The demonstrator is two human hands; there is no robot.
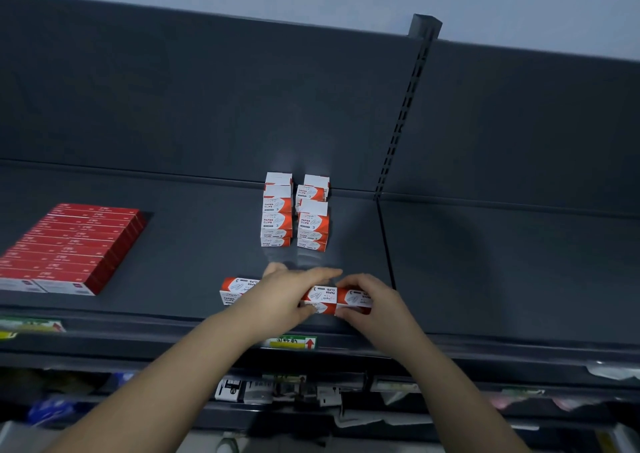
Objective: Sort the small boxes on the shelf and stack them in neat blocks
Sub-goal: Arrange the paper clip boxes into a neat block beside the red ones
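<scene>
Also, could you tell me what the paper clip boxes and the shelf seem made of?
The paper clip boxes look like printed cardboard, matt red and white, with crisp folded edges. The shelf looks like painted sheet metal: dark grey, faintly reflective near the stacks; its slotted upright suggests steel.

Paper clip boxes (277,217): white with orange-red diagonal panel. Flat boxes (79,241): red, white ends. Shelf (173,210): plain dark grey.
</scene>
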